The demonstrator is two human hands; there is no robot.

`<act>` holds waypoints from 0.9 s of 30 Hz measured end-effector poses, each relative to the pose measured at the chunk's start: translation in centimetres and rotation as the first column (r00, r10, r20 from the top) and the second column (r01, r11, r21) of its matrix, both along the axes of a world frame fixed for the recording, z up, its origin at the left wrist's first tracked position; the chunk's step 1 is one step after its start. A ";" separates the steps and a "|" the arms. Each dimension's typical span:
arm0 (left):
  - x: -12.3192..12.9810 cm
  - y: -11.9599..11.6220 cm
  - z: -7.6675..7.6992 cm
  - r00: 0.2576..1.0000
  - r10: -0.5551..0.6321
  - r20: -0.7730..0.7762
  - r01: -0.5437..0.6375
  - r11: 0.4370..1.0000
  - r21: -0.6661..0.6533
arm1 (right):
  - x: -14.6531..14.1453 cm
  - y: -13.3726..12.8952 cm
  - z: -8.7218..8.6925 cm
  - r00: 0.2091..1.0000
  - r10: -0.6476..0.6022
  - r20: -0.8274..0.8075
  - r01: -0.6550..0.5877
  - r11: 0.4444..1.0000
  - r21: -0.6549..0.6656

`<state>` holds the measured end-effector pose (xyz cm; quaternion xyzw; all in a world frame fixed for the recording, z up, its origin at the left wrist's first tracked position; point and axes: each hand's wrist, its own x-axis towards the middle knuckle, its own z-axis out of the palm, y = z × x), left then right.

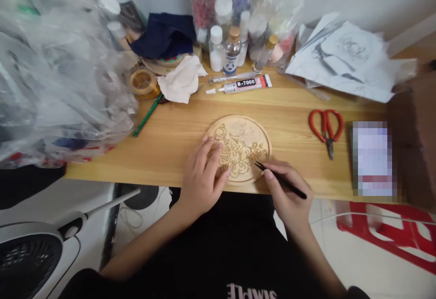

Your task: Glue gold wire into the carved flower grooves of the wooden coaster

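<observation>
The right hand (292, 202) is clamped on slim black tweezers (286, 183), tips at the gold wire floral pattern (235, 156). The left hand (202, 176), fingers slightly apart, rests on the round pale wooden disc (235, 120), located near the front edge of the wood-grain table (289, 126).

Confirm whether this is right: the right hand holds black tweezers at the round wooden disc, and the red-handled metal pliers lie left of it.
Not quite: the red-handled metal pliers lie right of the round wooden disc, as the head view shows. The rest stands.
</observation>
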<state>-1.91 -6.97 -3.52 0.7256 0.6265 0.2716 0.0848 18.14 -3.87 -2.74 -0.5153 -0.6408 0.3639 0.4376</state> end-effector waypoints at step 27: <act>0.4 1.8 0.6 0.989 -0.048 -0.143 0.045 0.999 -0.022 | 1.6 1.4 0.2 0.995 0.086 -0.045 -0.086 0.996 0.009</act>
